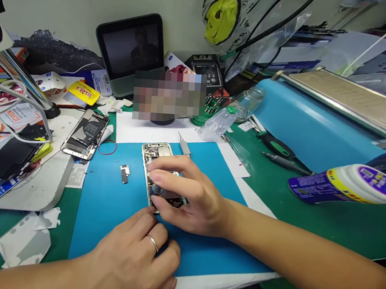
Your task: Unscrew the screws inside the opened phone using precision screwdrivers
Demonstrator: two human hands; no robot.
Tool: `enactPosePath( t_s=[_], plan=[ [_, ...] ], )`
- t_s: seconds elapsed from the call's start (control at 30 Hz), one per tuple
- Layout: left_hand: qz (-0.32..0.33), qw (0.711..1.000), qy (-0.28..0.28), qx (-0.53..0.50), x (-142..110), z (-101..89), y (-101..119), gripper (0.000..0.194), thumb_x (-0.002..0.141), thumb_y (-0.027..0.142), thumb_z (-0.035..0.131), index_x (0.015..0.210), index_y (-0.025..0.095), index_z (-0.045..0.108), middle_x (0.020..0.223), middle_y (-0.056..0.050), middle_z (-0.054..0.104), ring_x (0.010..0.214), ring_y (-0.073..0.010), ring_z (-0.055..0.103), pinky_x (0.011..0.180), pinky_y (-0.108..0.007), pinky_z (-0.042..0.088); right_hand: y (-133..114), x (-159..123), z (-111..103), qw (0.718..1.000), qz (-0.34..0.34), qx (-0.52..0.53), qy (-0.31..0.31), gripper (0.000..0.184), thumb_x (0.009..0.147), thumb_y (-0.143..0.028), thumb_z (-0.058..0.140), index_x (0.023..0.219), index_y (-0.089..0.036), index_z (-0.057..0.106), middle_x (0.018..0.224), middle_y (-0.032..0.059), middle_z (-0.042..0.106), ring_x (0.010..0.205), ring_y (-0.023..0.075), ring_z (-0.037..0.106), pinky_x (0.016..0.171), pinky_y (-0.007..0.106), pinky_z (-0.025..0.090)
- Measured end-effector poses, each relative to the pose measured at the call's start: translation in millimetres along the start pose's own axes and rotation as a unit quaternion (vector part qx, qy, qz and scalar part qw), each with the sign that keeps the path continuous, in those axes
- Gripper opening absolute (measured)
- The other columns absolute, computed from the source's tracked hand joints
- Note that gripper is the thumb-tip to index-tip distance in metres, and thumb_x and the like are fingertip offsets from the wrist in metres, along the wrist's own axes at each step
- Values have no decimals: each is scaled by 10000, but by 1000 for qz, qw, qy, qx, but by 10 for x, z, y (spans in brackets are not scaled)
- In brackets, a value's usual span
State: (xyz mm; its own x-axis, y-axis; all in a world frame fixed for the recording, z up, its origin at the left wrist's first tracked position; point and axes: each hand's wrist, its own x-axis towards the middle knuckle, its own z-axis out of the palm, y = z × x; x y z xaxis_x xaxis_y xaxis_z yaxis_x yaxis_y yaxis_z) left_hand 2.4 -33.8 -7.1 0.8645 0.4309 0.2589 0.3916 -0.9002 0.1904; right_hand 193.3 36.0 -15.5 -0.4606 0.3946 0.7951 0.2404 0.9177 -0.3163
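Observation:
An opened phone [148,159] with bare inner parts lies on a blue mat [98,226]. My right hand [189,197] is over it, thumb and fingers closed around a small screwdriver [157,188], seen nearly end-on; its tip is hidden. Curled at the phone's lower edge, my left hand [142,251] grips the lower left corner with its fingertips and wears a ring. Left of the phone lies a small metal-and-black bracket part [124,174], with tiny screws [91,171] farther left. A second grey pen-like driver [184,144] rests beyond the phone's top edge.
Another opened phone [87,135] lies at left beside a red rubber band [108,147]. A tablet-like screen [132,48] stands behind. At right are a purple-and-white canister [342,183], a green-black screwdriver [275,145] and a blue roll [307,121]. A glass jar [251,102] stands behind.

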Motion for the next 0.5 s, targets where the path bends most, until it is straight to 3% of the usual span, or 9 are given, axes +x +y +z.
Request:
enactPosePath(
  t_s=[0.5],
  plan=[
    [-5,1000,-6,-2,-10,25,-5,211,916,297,613,1062,145,612,853,-79,621,809,-264,550,842,-401,549,-11,-1,-9,1000,8,6,-1,548,889,-59,604,1392,-185,423,1170,132,658,1096,217,659,873,367,632]
  ],
)
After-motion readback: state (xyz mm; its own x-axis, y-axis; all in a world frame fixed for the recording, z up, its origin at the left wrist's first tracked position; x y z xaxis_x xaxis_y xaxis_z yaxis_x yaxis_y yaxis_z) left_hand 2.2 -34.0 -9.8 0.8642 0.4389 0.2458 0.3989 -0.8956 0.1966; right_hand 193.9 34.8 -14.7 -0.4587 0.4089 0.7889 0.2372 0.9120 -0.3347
